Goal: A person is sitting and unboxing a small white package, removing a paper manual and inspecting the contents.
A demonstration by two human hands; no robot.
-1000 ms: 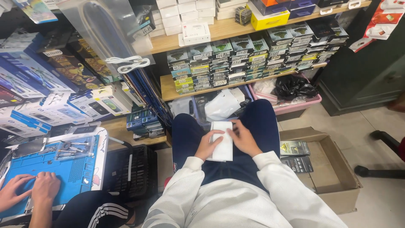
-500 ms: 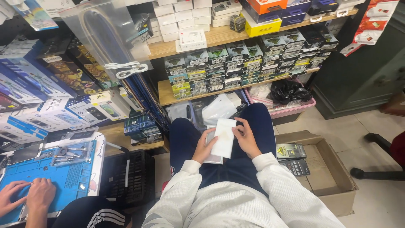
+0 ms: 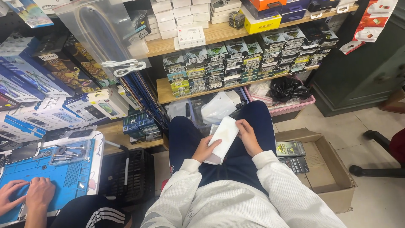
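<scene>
White flat packet is held tilted in the middle of the frame, above the lap in dark blue trousers. It is gripped at its lower left edge by the left hand, whose fingers are closed around it from below, and at its upper right edge by the right hand, whose fingers are pinched on the corner. Under the packet a second thin pale piece is seen, but what it is cannot be told. To the right of the lap, an open cardboard box is placed on the floor, with two small dark packages inside. At the lower left of the frame, another person's hands are rested on a blue work mat. Behind, wooden shelves are filled with stacked small boxes.
</scene>
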